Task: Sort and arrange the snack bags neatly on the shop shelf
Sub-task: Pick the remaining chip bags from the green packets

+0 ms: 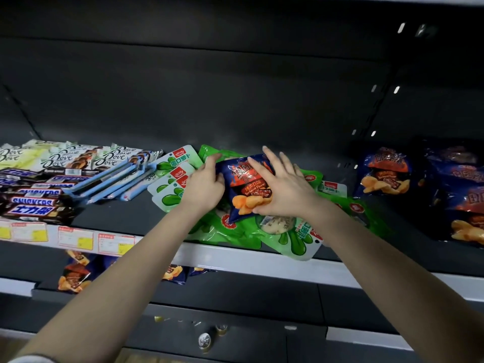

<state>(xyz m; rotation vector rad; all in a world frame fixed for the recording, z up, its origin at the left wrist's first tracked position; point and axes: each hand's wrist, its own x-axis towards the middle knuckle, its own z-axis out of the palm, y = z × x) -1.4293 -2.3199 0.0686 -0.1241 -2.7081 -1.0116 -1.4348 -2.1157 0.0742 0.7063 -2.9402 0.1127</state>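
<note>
A dark blue barbecue snack bag (pixel 243 184) lies on top of a heap of green snack bags (pixel 285 234) in the middle of the shelf (pixel 262 258). My left hand (pixel 205 184) grips the blue bag's left edge, fingers curled round it. Over the bag's right side my right hand (pixel 282 187) lies flat, fingers spread and straight. More blue bags of the same kind (pixel 385 171) are piled at the right of the shelf.
White-and-green pouches (pixel 174 176) lie left of the heap. Dove bars (pixel 78 158) and Snickers bars (pixel 34 203) fill the shelf's left end. Price tags (pixel 76 238) line the front edge. Blue snack bags (pixel 73 276) lie on the shelf below.
</note>
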